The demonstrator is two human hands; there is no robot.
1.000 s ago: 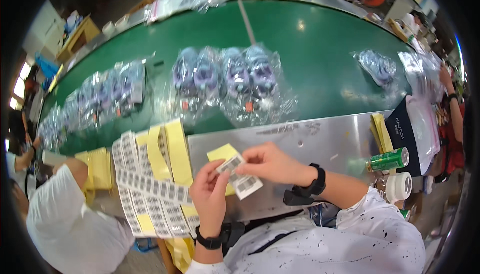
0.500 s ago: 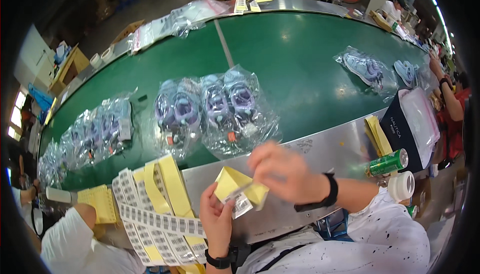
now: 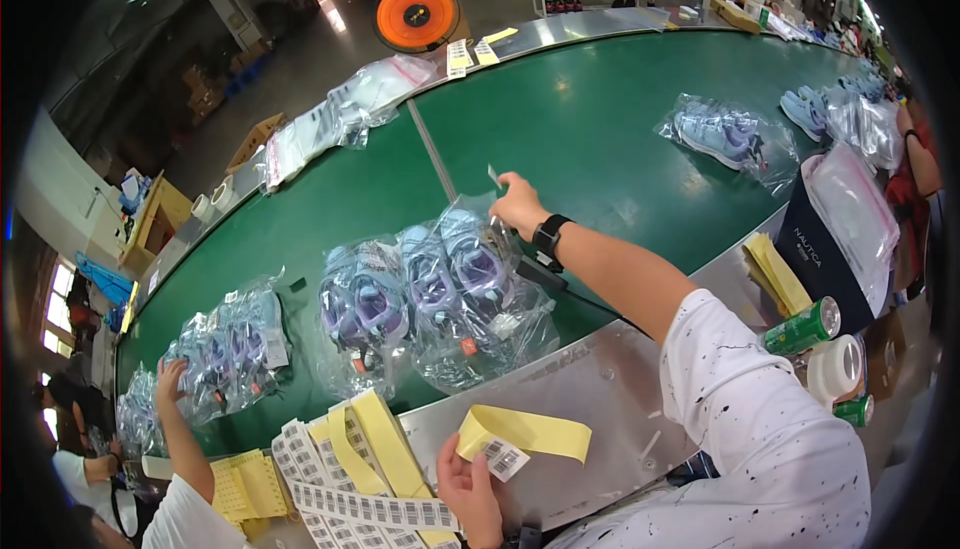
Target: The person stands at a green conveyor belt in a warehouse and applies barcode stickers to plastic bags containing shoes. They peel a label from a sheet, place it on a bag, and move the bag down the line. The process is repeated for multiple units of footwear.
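Observation:
In my left hand [image 3: 468, 494], near the metal table edge, thumb and fingers pinch a yellow backing strip [image 3: 545, 433] with a white barcode label on it. The strip's far end curls out to the right. My right hand [image 3: 520, 207] reaches over the green conveyor belt, its fingertips closed on a small light-coloured label [image 3: 492, 177]. Just below that hand lies a pair of light blue and purple shoes [image 3: 474, 264] in a clear plastic bag. Whether the fingers touch the bag, I cannot tell. Another bagged pair [image 3: 365, 294] lies beside it on the left.
Sheets of barcode labels [image 3: 370, 509] lie left of my left hand. A co-worker's hand [image 3: 170, 381] touches bagged shoes at the left. At the right stand a dark box [image 3: 815, 249], a green can [image 3: 805, 327] and a white roll [image 3: 833, 369]. Another bagged pair [image 3: 715, 134] lies further back.
My right hand has moved from beside the left hand up and forward to the bagged shoes. The yellow strip has unfolded to the right. A co-worker's hand has reached in at the left.

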